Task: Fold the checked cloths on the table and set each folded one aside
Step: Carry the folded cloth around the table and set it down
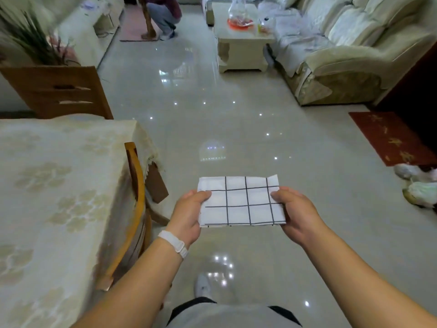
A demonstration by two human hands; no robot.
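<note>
One checked cloth in view, already folded down to a small flat rectangle, several layers thick by the look of the near edge. It's held in the air over the floor, to the right of the table and not touching it. The left hand grips the cloth's left edge and the right hand grips its right edge, each with the thumb on top and the fingers tucked underneath, so both hands are closed on the same cloth and hold it level. White wristband on the left wrist. The table sits on the left under a cream patterned cover, with a wooden chair pushed in at its right side; no other checked cloths show on the part of the table that's visible, and its near and left parts run out of view, so I can't tell how many are left or how many are done. No stack of folded ones visible either. Judgement: folding of this cloth looks finished or nearly so, and what remains for it is setting it aside. Overall progress can't be counted from this view. Far across the room a person crouches by a rug; not involved.
</note>
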